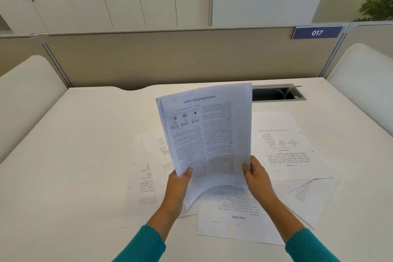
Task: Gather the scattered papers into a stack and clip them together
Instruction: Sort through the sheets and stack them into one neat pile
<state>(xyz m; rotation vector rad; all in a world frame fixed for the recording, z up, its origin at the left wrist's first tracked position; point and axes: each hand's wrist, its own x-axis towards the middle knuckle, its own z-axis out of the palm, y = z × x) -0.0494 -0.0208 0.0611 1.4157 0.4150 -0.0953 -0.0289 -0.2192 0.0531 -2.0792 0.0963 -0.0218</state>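
Hidden: table sheets [285, 147] overlap, count unclear
Held: my left hand [178, 183] and right hand [256, 176] each pinch the raised stack [208, 132], at least two pages

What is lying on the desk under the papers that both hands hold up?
Under the held papers, gripped by the left hand and right hand, loose printed sheets lie on the desk. Their middle parts are covered; no clip is visible.
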